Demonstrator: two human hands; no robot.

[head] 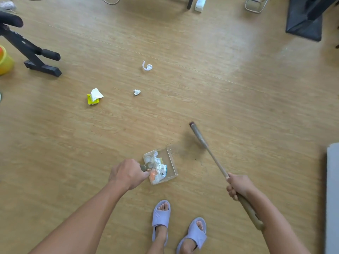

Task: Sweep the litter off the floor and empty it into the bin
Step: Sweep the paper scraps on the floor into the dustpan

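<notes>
My left hand (127, 174) grips the handle of a clear dustpan (173, 166) that rests on the wooden floor and holds crumpled wrappers and paper. My right hand (238, 186) grips the long handle of a broom; its head (198, 135) is off to the right of the pan's open edge, with fine dust between them. Three pieces of litter lie farther out: a yellow packet with white paper (94, 97), a small crumpled white wad (136, 92) and a curled white strip (147, 66).
A yellow bin (5, 61) stands at the far left edge behind a black exercise frame (34, 55). My feet in lilac slippers (161, 217) are just below the dustpan. A grey surface (333, 189) borders the right; dark furniture (304, 21) stands top right.
</notes>
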